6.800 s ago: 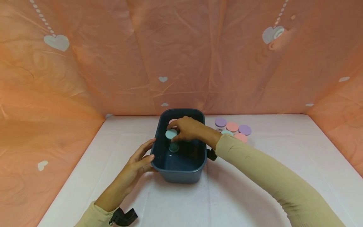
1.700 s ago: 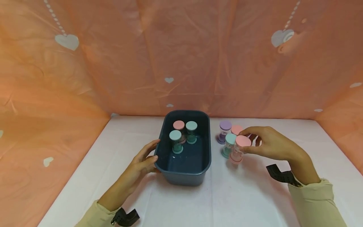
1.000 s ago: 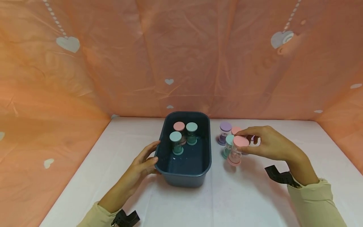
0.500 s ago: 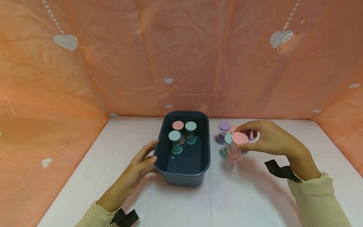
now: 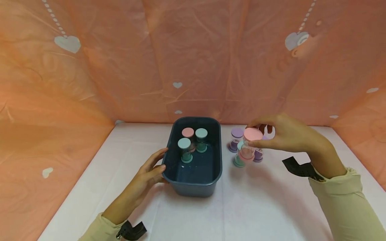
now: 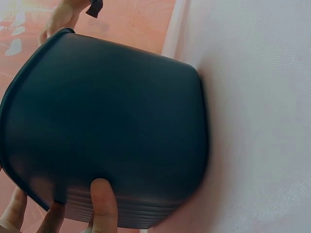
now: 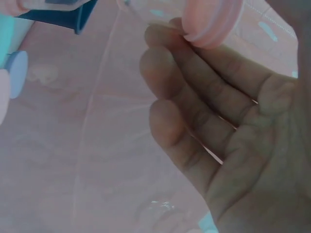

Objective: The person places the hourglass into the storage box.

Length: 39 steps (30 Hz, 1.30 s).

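Observation:
My right hand (image 5: 284, 135) pinches a pink-capped hourglass sand timer (image 5: 252, 134) by its top between thumb and fingers, held above the table. Just the pink cap (image 7: 214, 22) of it shows clearly in the right wrist view. Below and behind it stand purple-capped timers (image 5: 236, 133) and a teal-capped timer (image 5: 239, 162), partly covered. My left hand (image 5: 147, 174) rests against the left side of a dark blue bin (image 5: 193, 189), its fingertips on the outer wall in the left wrist view. Upright in the bin are a pink-capped timer (image 5: 187, 133) and two teal-capped timers (image 5: 184, 144).
A white cloth (image 5: 187, 221) covers the table. Behind it and at both sides hangs an orange-pink sheet (image 5: 193, 60) with pale hearts. The bin's raised rim (image 5: 221, 150) lies between the inside timers and the group to its right.
My right hand has come out of the bin and taken hold of the pink-capped timer, now lifted up from the group. A second teal-capped timer stands in the bin. The left hand stays put.

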Each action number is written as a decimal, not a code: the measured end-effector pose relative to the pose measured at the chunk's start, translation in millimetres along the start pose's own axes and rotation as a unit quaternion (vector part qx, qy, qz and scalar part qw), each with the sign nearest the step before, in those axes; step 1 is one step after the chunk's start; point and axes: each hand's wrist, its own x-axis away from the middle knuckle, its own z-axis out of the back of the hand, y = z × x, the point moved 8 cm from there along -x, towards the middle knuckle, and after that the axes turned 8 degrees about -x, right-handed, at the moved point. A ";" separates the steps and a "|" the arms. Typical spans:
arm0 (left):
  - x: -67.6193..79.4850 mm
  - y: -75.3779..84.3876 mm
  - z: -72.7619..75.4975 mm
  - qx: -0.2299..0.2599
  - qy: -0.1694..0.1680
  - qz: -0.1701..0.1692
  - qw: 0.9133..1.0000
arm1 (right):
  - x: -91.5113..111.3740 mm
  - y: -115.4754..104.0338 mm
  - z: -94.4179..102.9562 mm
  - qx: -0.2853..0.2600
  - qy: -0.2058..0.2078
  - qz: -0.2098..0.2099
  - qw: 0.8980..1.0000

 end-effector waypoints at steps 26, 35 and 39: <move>6.7 -2.1 0.1 0.028 -0.011 -0.013 0.999 | -49.0 -23.3 -2.4 -0.036 0.038 -0.022 0.998; 2.7 0.1 -0.1 0.016 -0.015 -0.022 1.000 | -73.7 -28.3 -35.5 -0.087 0.026 -0.016 0.996; 1.6 -0.2 -0.6 0.014 -0.017 -0.023 1.000 | -82.4 -26.2 -44.5 -0.113 0.030 -0.018 0.993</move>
